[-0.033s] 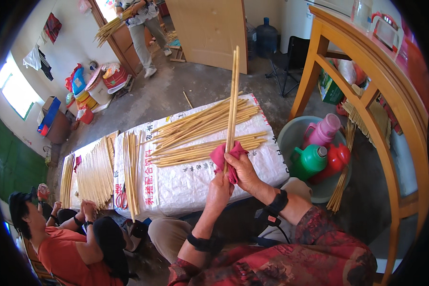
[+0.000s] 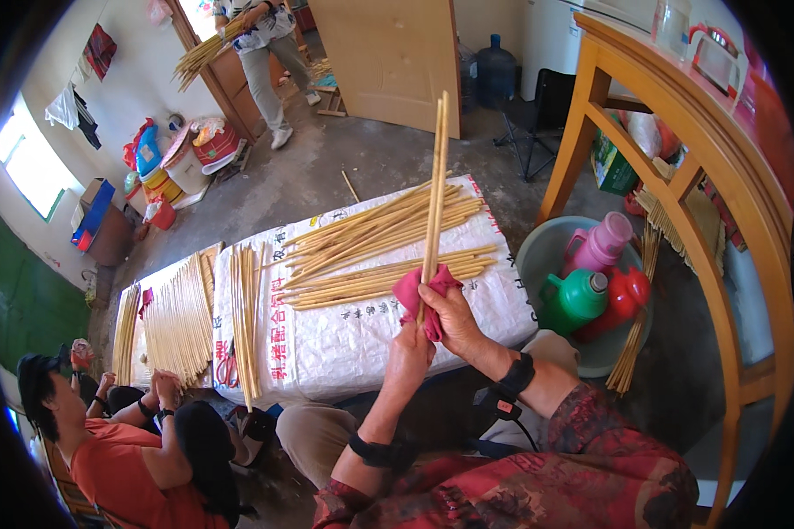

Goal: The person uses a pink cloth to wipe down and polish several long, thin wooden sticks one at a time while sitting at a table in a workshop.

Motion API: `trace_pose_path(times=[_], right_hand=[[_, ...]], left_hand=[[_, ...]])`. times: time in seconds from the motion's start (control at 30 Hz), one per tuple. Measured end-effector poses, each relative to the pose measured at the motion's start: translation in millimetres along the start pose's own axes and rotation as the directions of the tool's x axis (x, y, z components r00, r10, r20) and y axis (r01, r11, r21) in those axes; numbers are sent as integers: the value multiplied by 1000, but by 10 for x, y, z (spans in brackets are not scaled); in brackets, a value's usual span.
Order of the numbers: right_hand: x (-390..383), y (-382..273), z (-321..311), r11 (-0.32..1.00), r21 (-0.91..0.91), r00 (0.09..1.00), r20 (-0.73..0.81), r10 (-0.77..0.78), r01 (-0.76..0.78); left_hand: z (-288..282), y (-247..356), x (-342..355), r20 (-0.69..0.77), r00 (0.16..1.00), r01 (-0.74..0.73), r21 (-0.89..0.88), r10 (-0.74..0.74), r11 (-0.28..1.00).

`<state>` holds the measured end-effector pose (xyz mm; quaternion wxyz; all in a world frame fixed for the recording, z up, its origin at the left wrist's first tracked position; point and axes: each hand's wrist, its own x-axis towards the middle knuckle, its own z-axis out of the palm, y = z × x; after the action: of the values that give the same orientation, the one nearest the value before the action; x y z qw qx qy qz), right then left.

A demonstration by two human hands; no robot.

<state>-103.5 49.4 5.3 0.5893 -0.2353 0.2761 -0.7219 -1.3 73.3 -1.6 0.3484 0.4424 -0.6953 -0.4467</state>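
Bamboo sticks (image 2: 436, 181), two or three thin pale ones held together, stand nearly upright in the middle of the view, with their tops pointing up and away from the person. Their lower ends are wrapped in a pink-red cloth (image 2: 422, 298). The right hand (image 2: 454, 319) closes its fingers around this cloth and the sticks inside it. The left hand (image 2: 410, 348) is just below and touching, and its fingers are also curled onto the lower part of the cloth. Both wrists carry a dark band, and the sleeves are red with a pattern.

Behind the hands, a white woven sack (image 2: 344, 339) lies spread on the concrete floor, and many more sticks of the same kind lie on it in loose bundles (image 2: 384, 247). A second sack to the left carries a row of sticks (image 2: 178, 319).

To the right of the hands stands a grey-green basin (image 2: 538, 256) with a green jug (image 2: 573, 300), a pink jug (image 2: 602, 243) and a red jug (image 2: 625, 298) in it. A wooden frame (image 2: 679, 141) rises beside the basin.

At the lower left another person in an orange shirt (image 2: 115, 467) sits by the second sack. Far at the top, a standing person (image 2: 260, 53) holds a bundle of sticks.
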Motion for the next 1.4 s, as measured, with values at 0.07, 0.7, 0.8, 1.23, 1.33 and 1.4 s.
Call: trace_pose_path(times=[0.07,0.7,0.8,1.23,1.33,1.4], right_hand=[[74,-6,-132,997,52,998,-30,55,-53],[445,-297,-288,904,372,974,157,163,-211],[281,-282,-71,892,351,954,190,231,-285],[-40,-53,75,965,84,947,230,224,-248],[-127,-116,123,960,43,935,239,261,-278],[-120,-149,54,943,30,909,279,310,-331]], left_hand=[[-52,-94,-116,18,996,-88,141,86,986],[-931,-32,-1014,40,936,330,-456,-351,826],[-675,-27,-682,-3,977,201,-308,-212,930],[-192,-1,-48,-141,980,121,-142,-141,982],[-224,22,-131,-40,969,214,-352,-243,911],[-224,3,-146,-51,980,160,-374,-192,913]])
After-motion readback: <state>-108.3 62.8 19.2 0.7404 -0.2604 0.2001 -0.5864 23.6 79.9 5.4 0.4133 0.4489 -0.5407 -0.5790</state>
